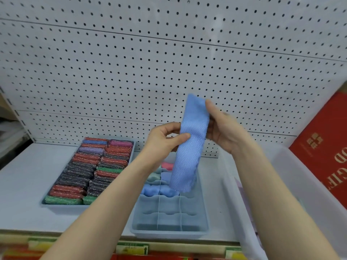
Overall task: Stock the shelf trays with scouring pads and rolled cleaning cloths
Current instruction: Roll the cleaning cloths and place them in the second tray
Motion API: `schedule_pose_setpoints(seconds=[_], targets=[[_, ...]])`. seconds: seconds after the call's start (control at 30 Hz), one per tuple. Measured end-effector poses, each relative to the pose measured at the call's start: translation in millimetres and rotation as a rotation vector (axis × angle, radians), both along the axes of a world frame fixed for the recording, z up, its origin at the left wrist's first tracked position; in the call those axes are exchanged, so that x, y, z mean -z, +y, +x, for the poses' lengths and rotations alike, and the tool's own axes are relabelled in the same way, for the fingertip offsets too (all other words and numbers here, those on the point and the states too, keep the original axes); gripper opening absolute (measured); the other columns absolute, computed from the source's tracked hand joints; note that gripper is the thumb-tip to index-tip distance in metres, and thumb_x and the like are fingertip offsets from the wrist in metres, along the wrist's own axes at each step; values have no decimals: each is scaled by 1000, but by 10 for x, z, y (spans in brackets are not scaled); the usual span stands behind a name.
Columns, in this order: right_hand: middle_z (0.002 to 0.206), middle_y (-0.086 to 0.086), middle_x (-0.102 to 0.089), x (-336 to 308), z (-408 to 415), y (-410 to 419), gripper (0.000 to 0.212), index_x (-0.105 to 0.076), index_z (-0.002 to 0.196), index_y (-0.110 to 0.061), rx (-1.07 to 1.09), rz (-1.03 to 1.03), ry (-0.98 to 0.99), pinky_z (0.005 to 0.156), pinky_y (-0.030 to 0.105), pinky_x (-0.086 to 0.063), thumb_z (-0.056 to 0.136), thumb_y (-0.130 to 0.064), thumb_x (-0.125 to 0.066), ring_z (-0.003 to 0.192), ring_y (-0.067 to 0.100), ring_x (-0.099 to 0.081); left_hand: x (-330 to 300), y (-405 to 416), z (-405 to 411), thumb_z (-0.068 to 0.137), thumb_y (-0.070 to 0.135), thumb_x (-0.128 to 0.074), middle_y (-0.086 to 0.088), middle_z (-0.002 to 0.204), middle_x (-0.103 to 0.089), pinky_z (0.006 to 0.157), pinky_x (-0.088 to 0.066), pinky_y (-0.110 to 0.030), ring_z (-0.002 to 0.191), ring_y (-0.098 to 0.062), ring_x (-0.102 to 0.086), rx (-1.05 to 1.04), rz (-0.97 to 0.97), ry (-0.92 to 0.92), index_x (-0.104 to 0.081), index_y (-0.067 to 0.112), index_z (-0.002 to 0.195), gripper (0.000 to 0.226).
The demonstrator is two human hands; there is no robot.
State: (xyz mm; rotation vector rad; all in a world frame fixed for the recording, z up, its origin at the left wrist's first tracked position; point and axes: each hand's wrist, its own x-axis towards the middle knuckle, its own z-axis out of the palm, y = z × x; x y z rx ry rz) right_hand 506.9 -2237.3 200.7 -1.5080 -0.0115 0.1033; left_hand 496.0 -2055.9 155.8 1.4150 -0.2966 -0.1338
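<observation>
A blue textured cleaning cloth [189, 145], folded into a long strip, hangs upright above the divided tray [169, 230]. My left hand [165, 139] pinches its middle between thumb and fingers. My right hand [221, 126] holds its upper part from the right side. The divided tray holds several rolled cloths [161, 190] in blue, green and pink in its far compartments; the near compartments hold nothing. To the left, a second tray [62, 206] is packed with scouring pads [88, 166] in red, black, green and purple.
A white pegboard wall [150, 62] stands behind the shelf [22, 184]. A clear plastic bin [293, 184] sits at the right, beside a red box [323, 143]. Price labels [131, 249] line the shelf's front edge.
</observation>
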Motion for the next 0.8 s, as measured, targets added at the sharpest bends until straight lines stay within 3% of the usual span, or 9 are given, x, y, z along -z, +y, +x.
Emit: schedule_pose_setpoints(seconds=[0.07, 0.17, 0.27, 0.37, 0.43, 0.5, 0.6, 0.7, 0.8], targets=[[104, 13, -74, 235, -105, 16, 55, -69, 111, -3, -68, -65, 102, 83, 37, -58, 83, -50, -61, 95, 27, -71, 54, -22, -2, 87, 5, -69, -3, 95, -70, 76, -59, -30, 83, -18, -72, -101, -7, 28, -70, 11, 103, 17], [104, 15, -73, 487, -216, 41, 30, -67, 115, -2, -85, -92, 98, 74, 31, -57, 89, -16, -66, 92, 27, -71, 172, -6, 16, 87, 8, -70, -5, 94, -69, 80, -60, -35, 91, -26, -71, -165, 69, 60, -71, 9, 105, 18], [98, 14, -74, 552, -228, 28, 25, -68, 114, -3, -3, -79, 13, 69, 29, -55, 90, 1, -60, 82, 23, -71, 218, 8, -3, 88, 0, -65, -5, 97, -67, 75, -59, -28, 85, -19, -70, -125, 88, 70, -70, 8, 108, 22], [81, 9, -72, 470, -238, 40, 25, -75, 91, -5, 61, -112, -158, 63, 26, -50, 87, 11, -57, 70, 19, -64, 126, -9, -37, 85, -12, -60, -4, 93, -64, 72, -55, -21, 77, -10, -65, -141, 39, -46, -73, 4, 90, 21], [77, 4, -70, 382, -270, 57, 45, -75, 71, -13, 57, -94, -246, 61, 25, -47, 84, 20, -47, 67, 18, -61, 62, -13, -34, 82, -19, -56, -1, 88, -58, 71, -51, -19, 76, -6, -59, -179, 29, -147, -73, 10, 73, 35], [92, 3, -72, 303, -304, 64, 53, -76, 82, -17, 12, 6, -245, 63, 24, -49, 85, 20, -38, 77, 18, -65, 18, -10, -33, 81, -19, -54, 3, 88, -54, 71, -48, -20, 79, -6, -55, -216, 56, -225, -75, 18, 68, 45], [110, 13, -67, 310, -301, 25, 47, -61, 124, -19, -84, 190, -156, 82, 33, -49, 90, 2, -39, 94, 25, -61, 6, 21, -17, 81, -17, -55, 6, 89, -53, 73, -45, -23, 82, -5, -53, -288, 69, -308, -76, 23, 71, 46], [108, 11, -70, 413, -339, 67, 31, -61, 124, -10, -150, 5, -108, 85, 37, -51, 94, -19, -57, 95, 23, -65, 9, 64, -19, 84, -14, -55, 7, 91, -53, 76, -47, -29, 85, -7, -54, -347, 73, -351, -76, 25, 75, 45], [98, 8, -74, 457, -372, 144, 23, -63, 116, -5, -84, -19, -112, 76, 31, -56, 93, -8, -60, 88, 19, -70, -16, 71, -45, 94, -7, -50, -4, 105, -57, 86, -52, -31, 92, -13, -60, -319, -12, -300, -74, 19, 97, 36]])
